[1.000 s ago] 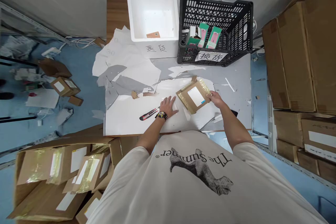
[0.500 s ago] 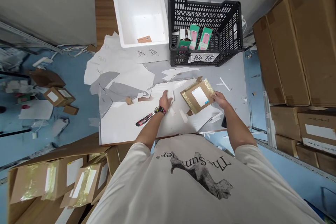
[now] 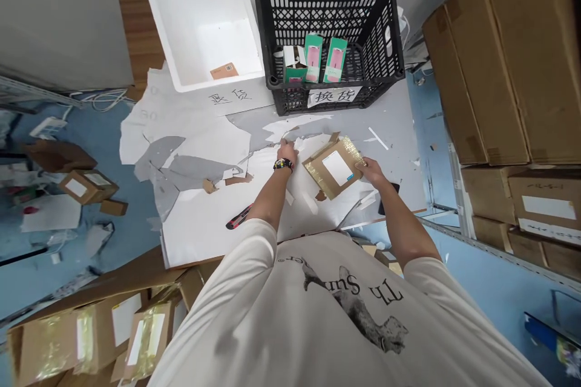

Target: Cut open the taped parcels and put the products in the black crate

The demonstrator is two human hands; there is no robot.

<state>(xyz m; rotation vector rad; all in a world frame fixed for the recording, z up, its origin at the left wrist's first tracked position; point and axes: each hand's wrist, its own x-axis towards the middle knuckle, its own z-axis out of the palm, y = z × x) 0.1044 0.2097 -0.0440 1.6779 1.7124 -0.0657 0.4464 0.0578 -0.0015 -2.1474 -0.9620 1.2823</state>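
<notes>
My right hand [image 3: 373, 172] grips the right edge of a flat cardboard parcel [image 3: 330, 186], which has shiny yellowish tape along its sides and a white label on top. An open flap stands up at its far edge. My left hand [image 3: 287, 151], with a dark patterned band on the wrist, is down among the paper scraps left of the parcel. Its fingers look curled together, and whatever they hold is hidden. A red and black utility knife [image 3: 239, 216] lies on the white table covering [image 3: 195, 227], partly behind my left forearm.
Behind the work area stand a white foam box [image 3: 245, 94] with a brown card inside and a black plastic crate [image 3: 331, 81] with green and pink boxes [image 3: 334, 60]. A dark phone-like object [image 3: 390, 196] lies at the right. Cartons [image 3: 540, 66] are stacked right; taped parcels fill a large box lower left.
My left hand has moved farther forward, its fingers now curled in instead of spread. The right hand still holds the parcel in about the same pose. The view has shifted slightly.
</notes>
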